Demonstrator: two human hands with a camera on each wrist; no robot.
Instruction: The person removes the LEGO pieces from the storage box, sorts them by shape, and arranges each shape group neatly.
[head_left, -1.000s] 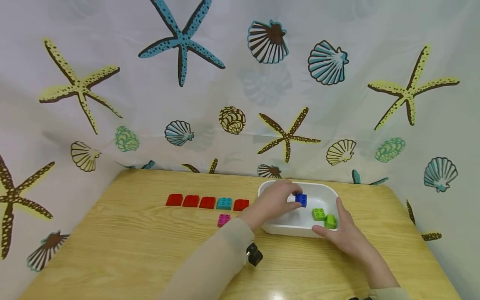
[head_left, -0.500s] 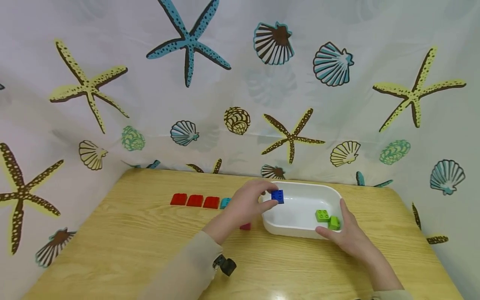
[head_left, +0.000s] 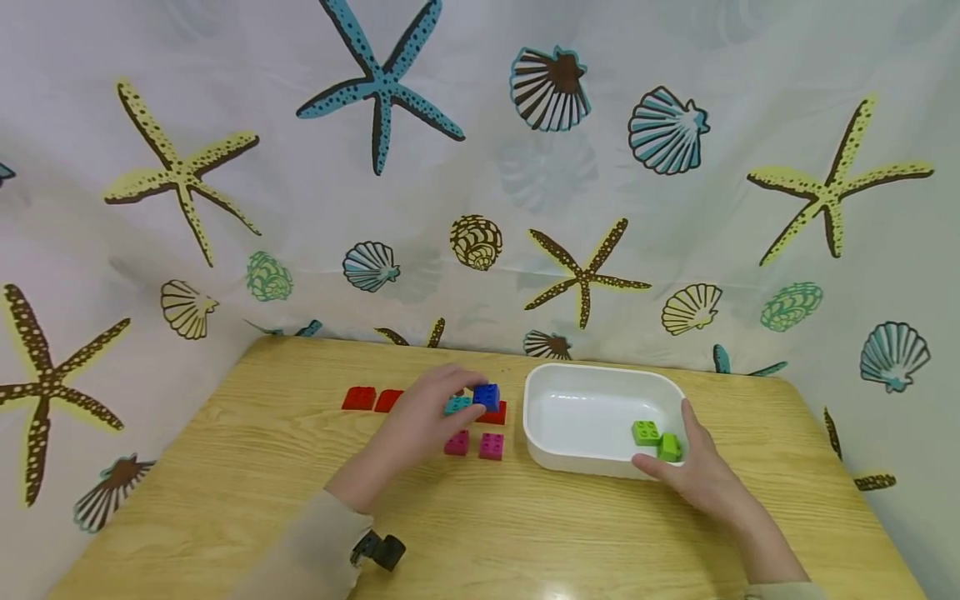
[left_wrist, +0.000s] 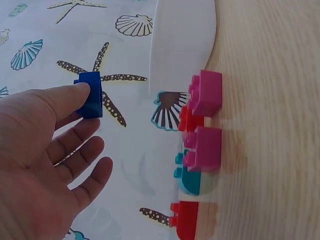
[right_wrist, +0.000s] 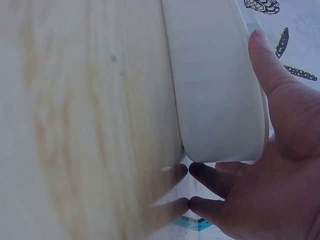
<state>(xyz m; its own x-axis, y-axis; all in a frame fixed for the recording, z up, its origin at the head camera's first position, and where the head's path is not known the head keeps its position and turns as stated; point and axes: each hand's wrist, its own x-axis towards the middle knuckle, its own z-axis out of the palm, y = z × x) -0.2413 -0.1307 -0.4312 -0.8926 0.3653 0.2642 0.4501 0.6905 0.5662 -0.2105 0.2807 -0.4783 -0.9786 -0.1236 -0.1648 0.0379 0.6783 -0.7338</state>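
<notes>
My left hand (head_left: 422,414) pinches a blue toy brick (head_left: 486,397) between thumb and fingers. In the left wrist view the thumb presses on the brick's face, with the other fingers of the hand (left_wrist: 42,145) spread below. The blue brick overlaps a red brick (head_left: 501,412) in the head view. My right hand (head_left: 702,467) grips the right end of a white tray (head_left: 585,461), thumb at the front rim and fingers along the end wall. Two light green bricks (head_left: 645,432) lie inside the tray near the right thumb.
Left of the tray runs a row of red bricks (head_left: 359,398) with a teal brick (head_left: 457,405) among them, partly hidden by the left hand. Two pink bricks (head_left: 491,447) stand in front. A curtain with shells and starfish (head_left: 480,183) hangs behind the wooden table (head_left: 525,533).
My left hand has lifted the blue brick out of the tray and carried it left, over the row's right end. The right hand stays at the tray.
</notes>
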